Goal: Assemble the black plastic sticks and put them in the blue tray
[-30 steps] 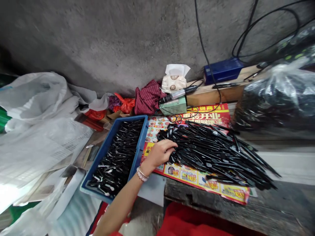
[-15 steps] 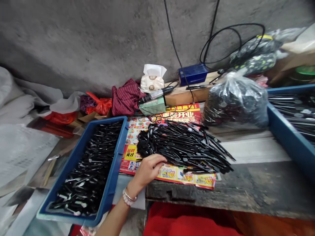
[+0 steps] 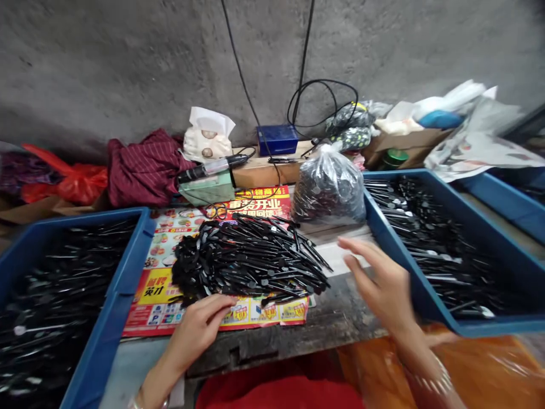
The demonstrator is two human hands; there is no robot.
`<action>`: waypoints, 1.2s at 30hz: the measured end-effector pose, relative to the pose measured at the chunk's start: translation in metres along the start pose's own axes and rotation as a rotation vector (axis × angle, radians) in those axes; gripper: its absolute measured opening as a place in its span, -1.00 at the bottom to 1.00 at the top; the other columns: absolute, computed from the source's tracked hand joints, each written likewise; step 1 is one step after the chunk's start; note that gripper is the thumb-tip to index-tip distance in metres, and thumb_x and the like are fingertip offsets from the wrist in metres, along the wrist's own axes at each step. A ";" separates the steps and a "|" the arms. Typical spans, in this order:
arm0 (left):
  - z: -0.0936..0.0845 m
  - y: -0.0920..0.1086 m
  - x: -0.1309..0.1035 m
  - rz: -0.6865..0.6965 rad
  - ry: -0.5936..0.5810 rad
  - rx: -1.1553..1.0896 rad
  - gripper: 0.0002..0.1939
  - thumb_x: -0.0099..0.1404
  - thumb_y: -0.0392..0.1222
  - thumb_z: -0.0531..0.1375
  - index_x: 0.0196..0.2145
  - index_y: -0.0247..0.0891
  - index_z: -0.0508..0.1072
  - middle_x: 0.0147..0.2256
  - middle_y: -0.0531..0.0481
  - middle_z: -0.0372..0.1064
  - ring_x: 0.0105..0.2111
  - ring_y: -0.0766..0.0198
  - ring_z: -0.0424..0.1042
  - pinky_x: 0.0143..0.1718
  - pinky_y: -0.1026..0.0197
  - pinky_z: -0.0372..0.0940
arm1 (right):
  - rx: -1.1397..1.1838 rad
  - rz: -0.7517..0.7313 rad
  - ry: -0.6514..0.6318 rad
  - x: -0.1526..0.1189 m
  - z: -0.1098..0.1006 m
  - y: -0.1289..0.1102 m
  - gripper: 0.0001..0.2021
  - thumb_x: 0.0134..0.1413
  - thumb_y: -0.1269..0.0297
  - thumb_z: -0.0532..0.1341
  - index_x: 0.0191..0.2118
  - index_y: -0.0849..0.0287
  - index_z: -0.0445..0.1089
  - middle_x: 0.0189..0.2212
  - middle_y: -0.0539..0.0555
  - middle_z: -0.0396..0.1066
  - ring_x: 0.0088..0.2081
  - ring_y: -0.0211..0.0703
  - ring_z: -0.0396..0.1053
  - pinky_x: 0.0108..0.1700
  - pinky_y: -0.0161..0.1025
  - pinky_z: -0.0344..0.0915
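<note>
A pile of thin black stick-like pieces (image 3: 251, 255), some with small flat round ends, lies on a red and yellow printed sheet (image 3: 142, 312). My left hand (image 3: 202, 324) is at the pile's near edge, over the sheet. Its fingers are pressed together, and whatever may be between them is hidden. To the right of the pile, my right hand (image 3: 383, 284) hovers above the bench with thumb and fingers apart, holding nothing. It is slightly blurred.
Blue bins of similar black pieces stand on both sides, a left bin (image 3: 111, 295) and a right bin (image 3: 409, 258). A tied clear bag (image 3: 330, 190) of dark pieces sits behind the pile. Scissors (image 3: 216, 211), a green box (image 3: 208, 190) and a blue box (image 3: 277, 140) are at the back.
The view has swung right, bringing the right bin more fully into sight. My right hand has come into view. My left hand stays at the pile's near edge.
</note>
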State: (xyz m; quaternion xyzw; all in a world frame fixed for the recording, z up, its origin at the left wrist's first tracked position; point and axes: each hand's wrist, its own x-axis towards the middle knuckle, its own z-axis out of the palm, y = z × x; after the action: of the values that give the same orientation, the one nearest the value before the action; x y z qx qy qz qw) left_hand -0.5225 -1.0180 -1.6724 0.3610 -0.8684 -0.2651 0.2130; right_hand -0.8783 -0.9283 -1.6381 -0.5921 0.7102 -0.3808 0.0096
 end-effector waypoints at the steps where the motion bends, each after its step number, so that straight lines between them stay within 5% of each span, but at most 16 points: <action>1: 0.001 0.000 -0.002 0.007 0.016 0.008 -0.78 0.32 -0.23 0.11 -0.21 -0.10 0.56 -0.22 0.08 0.57 -0.23 0.26 0.55 -0.15 0.32 0.42 | -0.004 0.023 -0.058 0.007 0.012 0.007 -0.72 0.29 0.25 0.08 0.04 0.17 0.36 -0.03 0.17 0.42 -0.03 -0.06 0.39 0.02 -0.06 0.35; 5: 0.001 0.003 -0.008 0.021 0.035 0.019 -0.79 0.33 -0.22 0.11 -0.26 -0.12 0.56 -0.27 0.07 0.57 -0.29 0.25 0.56 -0.23 0.33 0.42 | -0.057 0.102 -0.255 0.034 0.066 0.035 -0.72 0.13 0.30 0.17 -0.06 0.25 0.45 -0.13 0.23 0.46 -0.12 0.00 0.43 -0.07 -0.14 0.34; 8: 0.002 0.006 -0.012 -0.013 0.040 0.016 -0.80 0.33 -0.24 0.11 -0.27 -0.14 0.56 -0.27 0.06 0.57 -0.28 0.25 0.55 -0.21 0.31 0.42 | -0.079 0.127 -0.300 0.037 0.084 0.043 -0.78 0.05 0.28 0.20 -0.19 0.23 0.47 -0.23 0.19 0.48 -0.21 -0.01 0.43 -0.15 -0.17 0.31; 16: -0.001 0.006 -0.026 -0.179 0.011 -0.041 -0.79 0.33 -0.31 0.10 -0.23 -0.19 0.55 -0.22 0.00 0.55 -0.20 0.25 0.51 -0.11 0.24 0.37 | -0.043 0.268 -0.398 0.008 0.068 0.066 -0.72 -0.05 0.04 0.16 -0.34 0.14 0.42 -0.47 0.14 0.49 -0.45 0.04 0.40 -0.38 -0.12 0.19; 19: -0.012 -0.005 -0.032 -0.236 0.135 0.018 -0.80 0.35 -0.29 0.09 -0.21 -0.20 0.53 -0.23 0.00 0.54 -0.22 0.25 0.50 -0.13 0.21 0.36 | -0.001 0.321 -0.352 0.004 0.059 0.066 -0.69 -0.08 -0.03 0.15 -0.34 0.10 0.43 -0.41 0.17 0.51 -0.39 0.12 0.42 -0.33 -0.06 0.21; 23: -0.029 -0.027 -0.036 -0.238 0.318 0.184 -0.82 0.35 -0.28 0.10 -0.19 -0.24 0.50 -0.19 -0.07 0.51 -0.13 0.18 0.45 -0.01 0.10 0.32 | 0.045 0.429 -0.177 0.002 0.032 0.035 -0.66 -0.09 -0.10 0.19 -0.33 0.05 0.45 -0.39 0.16 0.49 -0.33 0.14 0.41 -0.24 -0.01 0.22; 28: -0.023 -0.041 -0.018 -0.086 0.267 0.366 -0.72 0.35 -0.30 0.09 -0.01 -0.26 0.45 0.05 -0.16 0.35 0.04 0.06 0.30 0.11 -0.05 0.21 | 0.605 0.779 -0.006 -0.011 0.009 -0.008 -0.65 -0.25 0.02 0.41 -0.33 0.10 0.48 -0.41 0.03 0.41 -0.41 -0.16 0.30 -0.34 -0.23 0.25; 36: -0.006 -0.060 0.003 0.083 0.199 0.522 -0.73 0.38 -0.24 0.04 -0.08 -0.34 0.47 -0.12 -0.21 0.39 -0.13 0.02 0.34 -0.05 -0.07 0.28 | 1.558 1.174 -0.182 -0.044 0.028 -0.016 -0.65 -0.40 0.33 0.54 -0.38 0.29 0.50 -0.58 -0.07 0.23 -0.57 -0.47 0.09 -0.58 -0.53 0.12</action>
State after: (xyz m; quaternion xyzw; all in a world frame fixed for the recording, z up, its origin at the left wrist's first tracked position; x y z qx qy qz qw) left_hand -0.4903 -1.0581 -1.7039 0.3918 -0.8961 0.0132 0.2079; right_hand -0.8382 -0.9057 -1.6684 0.0002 0.4380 -0.6307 0.6406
